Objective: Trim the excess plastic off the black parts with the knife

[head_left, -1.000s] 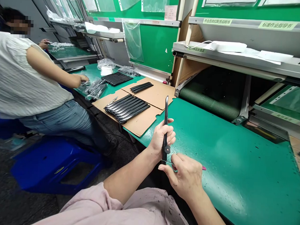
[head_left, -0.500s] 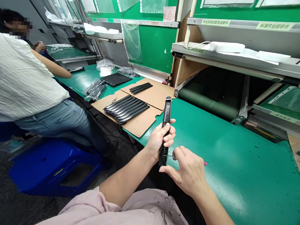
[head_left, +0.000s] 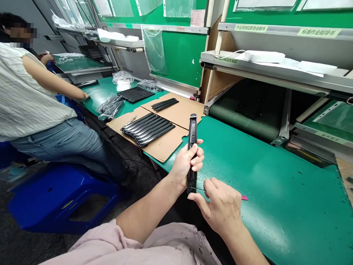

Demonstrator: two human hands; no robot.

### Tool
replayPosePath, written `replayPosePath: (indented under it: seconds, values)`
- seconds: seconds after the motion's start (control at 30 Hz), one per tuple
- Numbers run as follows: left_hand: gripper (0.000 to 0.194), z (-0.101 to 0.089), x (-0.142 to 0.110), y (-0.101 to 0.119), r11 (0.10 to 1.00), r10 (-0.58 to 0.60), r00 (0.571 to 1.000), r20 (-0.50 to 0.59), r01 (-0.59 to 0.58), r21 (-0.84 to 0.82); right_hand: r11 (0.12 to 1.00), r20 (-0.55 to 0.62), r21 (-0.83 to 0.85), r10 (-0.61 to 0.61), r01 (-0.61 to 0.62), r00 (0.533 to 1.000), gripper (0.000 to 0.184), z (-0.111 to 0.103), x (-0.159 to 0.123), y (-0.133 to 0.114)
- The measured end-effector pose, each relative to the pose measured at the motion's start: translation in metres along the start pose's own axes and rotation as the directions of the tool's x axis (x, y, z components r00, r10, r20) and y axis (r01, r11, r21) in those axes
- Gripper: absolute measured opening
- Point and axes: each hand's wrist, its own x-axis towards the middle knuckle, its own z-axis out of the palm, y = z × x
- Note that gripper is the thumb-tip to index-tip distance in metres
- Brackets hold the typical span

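My left hand (head_left: 187, 162) is wrapped round a long black plastic part (head_left: 193, 129), held upright with its hollow side toward me. A pale band crosses its top end. My right hand (head_left: 222, 203) is closed on a slim trimming knife (head_left: 244, 198), whose pink end shows behind the fist. The knife's thin blade meets the lower end of the black part, and my right thumb lies against that end. Most of the knife's handle is hidden in my fingers. To the left, a row of similar black parts (head_left: 147, 128) lies on a cardboard sheet (head_left: 164, 152).
Further black strips (head_left: 165, 104) lie on the cardboard, with plastic bags (head_left: 110, 106) beyond. The green table (head_left: 292, 214) carries small black scraps. A conveyor belt (head_left: 246, 119) stands under a shelf (head_left: 268, 70). At left a co-worker (head_left: 30, 92) leans by a blue stool (head_left: 47, 197).
My right hand and the knife have shifted slightly; the blade stays at the part's lower end. The view has turned a little. The co-worker's arm now reaches down to the table.
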Motion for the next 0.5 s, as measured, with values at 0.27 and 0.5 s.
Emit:
replayPosePath:
  seconds: [0.27,0.5]
  values:
    - [0.015,-0.001,0.004,0.007,0.999,0.042,0.998,-0.035,-0.041,0.022,0.958,0.031,0.284,-0.033,0.022,0.999,0.058,-0.004,-0.016,-0.012]
    - [0.041,-0.003,0.003,0.002,0.976,0.097,0.993,-0.062,-0.083,0.202,0.763,0.112,0.589,0.251,-0.268,0.961,0.026,-0.015,-0.010,-0.001]
